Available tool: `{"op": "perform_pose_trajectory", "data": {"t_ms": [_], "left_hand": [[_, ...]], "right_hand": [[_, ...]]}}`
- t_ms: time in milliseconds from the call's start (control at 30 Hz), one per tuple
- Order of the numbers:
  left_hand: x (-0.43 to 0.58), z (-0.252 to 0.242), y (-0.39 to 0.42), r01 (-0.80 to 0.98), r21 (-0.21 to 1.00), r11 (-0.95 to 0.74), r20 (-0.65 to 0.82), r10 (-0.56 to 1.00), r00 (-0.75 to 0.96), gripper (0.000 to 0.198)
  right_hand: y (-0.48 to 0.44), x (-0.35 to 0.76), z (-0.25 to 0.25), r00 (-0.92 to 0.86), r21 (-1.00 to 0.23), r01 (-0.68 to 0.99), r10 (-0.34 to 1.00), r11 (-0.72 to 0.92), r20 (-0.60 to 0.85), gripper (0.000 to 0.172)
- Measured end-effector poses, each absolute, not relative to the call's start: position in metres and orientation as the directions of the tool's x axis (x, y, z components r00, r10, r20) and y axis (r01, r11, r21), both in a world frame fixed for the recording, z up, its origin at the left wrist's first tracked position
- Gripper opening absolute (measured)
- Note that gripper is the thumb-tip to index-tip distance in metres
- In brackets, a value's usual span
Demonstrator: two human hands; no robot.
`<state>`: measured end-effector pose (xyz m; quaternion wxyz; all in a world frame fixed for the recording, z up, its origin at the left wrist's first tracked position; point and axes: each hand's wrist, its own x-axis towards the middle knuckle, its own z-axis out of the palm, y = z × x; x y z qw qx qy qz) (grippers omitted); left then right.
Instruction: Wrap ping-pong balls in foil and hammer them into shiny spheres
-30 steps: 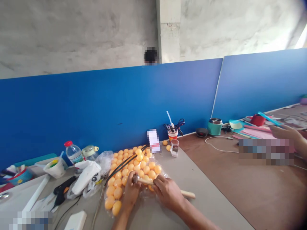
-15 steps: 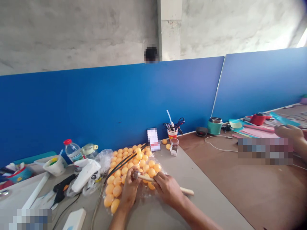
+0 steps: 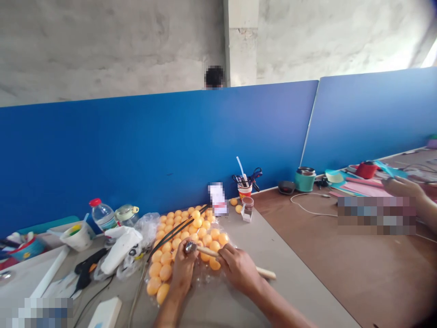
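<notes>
Both hands are holding a wooden stick above the near edge of a pack of orange ping-pong balls lying in clear plastic wrapping on the grey tabletop. The stick's long axis is running crosswise before the person, from the left hand on a slight downward slant to the right, passing under the fingers of the right hand and showing again beyond them as a bare, pale end. At the left end a shiny, dark lump is sitting between the left thumb and fingers; it may be foil or tape, but the view is too coarse to settle that. The left hand is the nearer one to this lump, while the right is gripping around the middle of the shaft.

The left fingers are curling in, closed about the lump; the right fingers are bending over the shaft, leaving no visible gap. The right hand is covering a stretch of the stick, and the undersides of both grips are staying out of sight. Whether the bare end is touching the tabletop, I cannot tell. At the far right, a co-worker's hand is reaching in, its forearm cut off by the frame.
</notes>
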<state>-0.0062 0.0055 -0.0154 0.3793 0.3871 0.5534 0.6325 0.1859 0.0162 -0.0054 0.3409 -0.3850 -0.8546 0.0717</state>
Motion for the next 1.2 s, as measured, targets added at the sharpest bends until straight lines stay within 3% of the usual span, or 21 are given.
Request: {"op": "perform_pose_trajectory", "data": {"t_ms": [367, 833, 1200], "left_hand": [[-0.007, -0.015, 0.004, -0.029, 0.994, -0.102, 0.08, 0.9, -0.428, 0.048], [-0.007, -0.02, 0.005, 0.005, 0.998, -0.067, 0.063, 0.907, -0.416, 0.047], [-0.005, -0.012, -0.001, 0.156, 0.987, -0.044, 0.106, 0.904, -0.415, 0.043]], "right_hand": [[0.018, 0.185, -0.01, -0.46, -0.385, 0.575, 0.674, 0.722, 0.578, 0.018], [0.016, 0.184, -0.009, -0.495, -0.362, 0.607, 0.693, 0.708, 0.525, 0.015], [0.015, 0.182, -0.011, -0.468, -0.369, 0.598, 0.684, 0.711, 0.559, 0.019]]}}
